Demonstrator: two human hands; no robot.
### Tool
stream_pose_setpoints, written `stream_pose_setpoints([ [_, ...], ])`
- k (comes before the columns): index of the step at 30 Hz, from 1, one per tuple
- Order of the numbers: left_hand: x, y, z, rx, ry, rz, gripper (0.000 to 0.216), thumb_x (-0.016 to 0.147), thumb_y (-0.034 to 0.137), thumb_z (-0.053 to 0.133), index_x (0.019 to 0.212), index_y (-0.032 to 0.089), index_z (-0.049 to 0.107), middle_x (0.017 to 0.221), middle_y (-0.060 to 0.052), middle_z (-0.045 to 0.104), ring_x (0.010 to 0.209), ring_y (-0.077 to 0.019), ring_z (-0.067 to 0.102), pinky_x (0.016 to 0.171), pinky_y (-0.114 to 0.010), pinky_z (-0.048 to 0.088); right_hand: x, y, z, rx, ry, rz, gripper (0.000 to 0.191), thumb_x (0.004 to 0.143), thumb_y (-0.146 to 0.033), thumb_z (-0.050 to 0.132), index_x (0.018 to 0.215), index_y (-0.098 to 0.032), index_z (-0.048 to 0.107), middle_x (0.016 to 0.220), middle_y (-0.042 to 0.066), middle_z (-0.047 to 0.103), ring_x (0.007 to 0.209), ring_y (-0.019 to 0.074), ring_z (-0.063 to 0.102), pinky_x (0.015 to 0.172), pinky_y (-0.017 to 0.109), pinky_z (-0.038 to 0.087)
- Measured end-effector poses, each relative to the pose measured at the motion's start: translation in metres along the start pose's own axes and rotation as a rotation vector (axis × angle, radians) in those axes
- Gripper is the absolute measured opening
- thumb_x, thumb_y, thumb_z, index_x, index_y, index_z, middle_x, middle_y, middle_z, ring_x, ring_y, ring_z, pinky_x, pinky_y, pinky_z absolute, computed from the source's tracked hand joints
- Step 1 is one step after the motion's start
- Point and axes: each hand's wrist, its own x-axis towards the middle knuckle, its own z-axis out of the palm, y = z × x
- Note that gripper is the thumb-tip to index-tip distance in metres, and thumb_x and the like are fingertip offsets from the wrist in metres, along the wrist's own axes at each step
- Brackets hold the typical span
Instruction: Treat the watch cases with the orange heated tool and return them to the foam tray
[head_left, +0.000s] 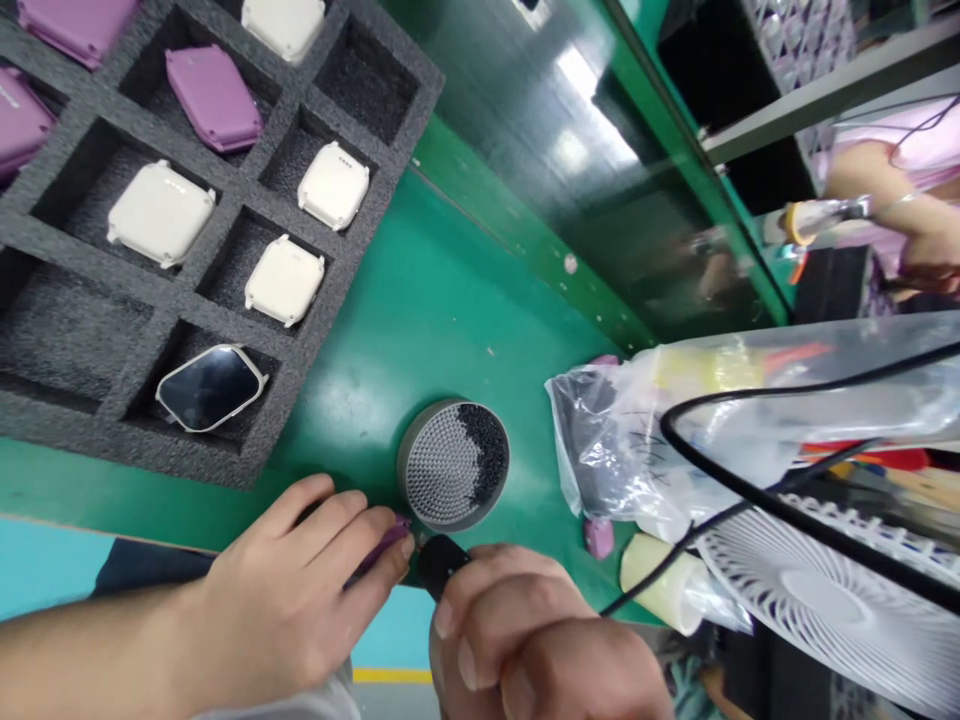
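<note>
My left hand (300, 585) is closed around a purple watch case (384, 548) near the front edge of the green bench; the fingers hide most of it. In my right hand (547, 630) is a black screwdriver (441, 565), its tip meeting the right end of the purple case. Just beyond the two hands stands a round grey dish (406, 475) with a dimpled floor, partly covered by tiny black pieces (489, 455), which look like screws.
At left, a dark foam tray (217, 465) holds white watch cases (161, 213), purple ones (214, 97) and a dark-screened watch (211, 388). On the right lie a plastic bag (615, 440), a black cable (720, 478) and a white fan (832, 595). Another person's arm (870, 190) shows behind.
</note>
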Motion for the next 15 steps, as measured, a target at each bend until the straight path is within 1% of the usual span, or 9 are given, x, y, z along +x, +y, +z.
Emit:
stream_pose_setpoints([
  [5,-0.001,0.001,0.001,0.011,0.0,0.0,0.033,0.101,0.023,0.054,0.126,0.017,0.073,0.124,-0.007,0.073,0.11,-0.0266,0.06,0.104,-0.049,0.04,-0.008,0.015,0.003,0.013,0.045,-0.096,0.034,0.102,-0.05,0.046,0.082,-0.028,0.061,0.06,-0.006,0.058,0.056,0.0163,0.064,0.054,0.037,0.057],
  [8,-0.002,0.0,0.002,0.014,-0.008,0.007,0.033,0.1,0.023,0.054,0.127,0.018,0.073,0.124,-0.007,0.072,0.11,-0.0264,0.061,0.103,-0.049,0.042,-0.01,0.02,0.007,-0.001,0.061,-0.082,0.038,0.103,-0.054,0.039,0.083,-0.028,0.06,0.062,-0.005,0.057,0.06,0.0184,0.064,0.055,0.041,0.057],
  [9,-0.002,0.0,0.003,0.013,-0.007,0.01,0.032,0.099,0.023,0.055,0.126,0.019,0.073,0.124,-0.007,0.072,0.109,-0.0261,0.062,0.102,-0.049,0.042,-0.009,0.02,0.009,0.004,0.053,-0.094,0.039,0.103,-0.053,0.037,0.084,-0.028,0.06,0.064,-0.004,0.058,0.061,0.0182,0.064,0.056,0.041,0.057],
  [10,-0.001,0.0,0.003,0.013,-0.003,0.011,0.031,0.099,0.023,0.057,0.125,0.019,0.073,0.123,-0.007,0.072,0.108,-0.0255,0.062,0.102,-0.048,0.043,-0.007,0.019,0.011,0.017,0.052,-0.124,0.037,0.104,-0.051,0.036,0.09,-0.028,0.061,0.068,-0.004,0.059,0.062,0.0174,0.064,0.056,0.04,0.057],
  [11,0.0,-0.001,0.003,0.017,0.004,0.012,0.029,0.099,0.023,0.059,0.124,0.019,0.074,0.122,-0.006,0.072,0.107,-0.025,0.062,0.101,-0.048,0.043,-0.005,0.018,0.013,0.035,0.081,-0.174,0.035,0.104,-0.05,0.035,0.1,-0.028,0.062,0.073,-0.005,0.061,0.063,0.0163,0.064,0.055,0.039,0.057],
  [12,0.0,-0.001,0.002,0.026,0.013,0.01,0.028,0.099,0.023,0.06,0.123,0.02,0.074,0.121,-0.006,0.072,0.106,-0.0245,0.062,0.101,-0.047,0.044,-0.003,0.017,0.015,0.055,0.141,-0.243,0.033,0.104,-0.049,0.037,0.109,-0.028,0.061,0.078,-0.005,0.062,0.064,0.0149,0.064,0.054,0.038,0.057],
  [13,0.001,-0.001,0.001,0.04,0.019,0.005,0.028,0.099,0.024,0.063,0.124,0.02,0.073,0.119,-0.006,0.073,0.105,-0.0241,0.063,0.101,-0.047,0.044,-0.001,0.015,0.017,0.072,0.229,-0.316,0.033,0.104,-0.05,0.039,0.117,-0.026,0.059,0.084,-0.005,0.062,0.064,0.0135,0.064,0.052,0.036,0.056],
  [15,0.001,-0.001,-0.002,0.06,0.029,-0.003,0.031,0.098,0.026,0.067,0.128,0.021,0.072,0.119,-0.006,0.073,0.107,-0.0245,0.063,0.102,-0.047,0.044,0.003,0.012,0.018,0.098,0.417,-0.441,0.043,0.101,-0.058,0.043,0.124,-0.023,0.055,0.092,-0.004,0.06,0.065,0.0121,0.063,0.049,0.035,0.053],
])
